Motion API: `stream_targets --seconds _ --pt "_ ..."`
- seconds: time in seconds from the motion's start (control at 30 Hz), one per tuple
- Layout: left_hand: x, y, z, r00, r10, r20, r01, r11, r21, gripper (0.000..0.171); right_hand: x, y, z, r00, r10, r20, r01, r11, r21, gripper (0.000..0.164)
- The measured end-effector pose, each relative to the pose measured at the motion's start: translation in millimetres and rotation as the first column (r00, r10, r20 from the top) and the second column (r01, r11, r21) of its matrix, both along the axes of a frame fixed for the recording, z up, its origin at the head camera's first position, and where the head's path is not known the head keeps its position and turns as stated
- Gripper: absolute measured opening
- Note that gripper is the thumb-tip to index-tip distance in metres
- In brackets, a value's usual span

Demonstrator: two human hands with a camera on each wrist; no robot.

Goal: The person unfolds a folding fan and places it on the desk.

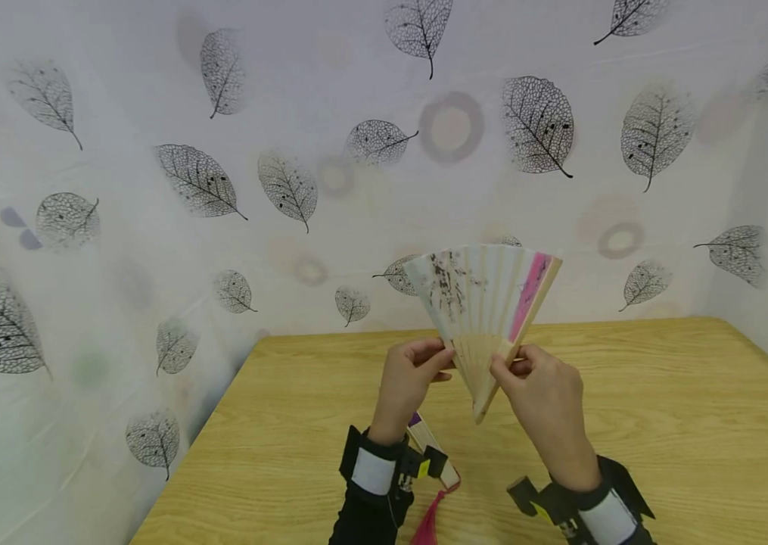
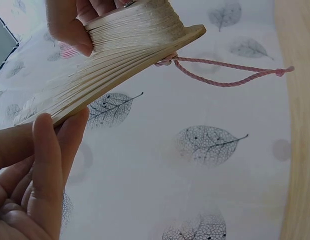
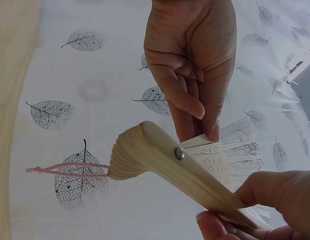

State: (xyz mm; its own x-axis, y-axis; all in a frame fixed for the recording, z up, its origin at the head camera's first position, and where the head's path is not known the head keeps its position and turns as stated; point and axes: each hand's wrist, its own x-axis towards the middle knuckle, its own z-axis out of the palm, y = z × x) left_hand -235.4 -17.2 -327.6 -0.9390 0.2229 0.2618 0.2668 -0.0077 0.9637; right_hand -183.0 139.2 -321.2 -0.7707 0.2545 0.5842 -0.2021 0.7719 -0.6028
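Note:
A partly spread folding fan, pale with dark floral print and a pink end section, is held up above the table between both hands. My left hand pinches the fan's left outer stick with thumb and fingertips. On the opposite side my right hand grips the thick stacked ribs and wooden guard. In the right wrist view the guard shows a metal rivet near the fan's lower end. From that end hangs a pink cord loop, seen in both wrist views.
Below the hands, a second, folded fan with purple at one end lies on the wood-grain table. Its pink tassel points toward the front, partly beside the left sleeve. A white leaf-print curtain surrounds the table behind and at the sides.

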Motion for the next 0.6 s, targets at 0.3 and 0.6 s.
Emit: stream_targets --seconds 0.3,0.6 --pt "1.5 1.7 0.8 1.000 -0.004 0.007 0.004 1.000 -0.009 0.022 -0.2 0.3 -1.2 0.999 -0.027 -0.039 0.029 0.999 0.034 0.017" --pt "1.8 3.3 0.8 1.000 0.002 0.003 -0.002 1.000 -0.018 0.022 -0.1 0.4 -1.9 0.997 -0.022 -0.079 0.027 0.998 0.052 0.018"
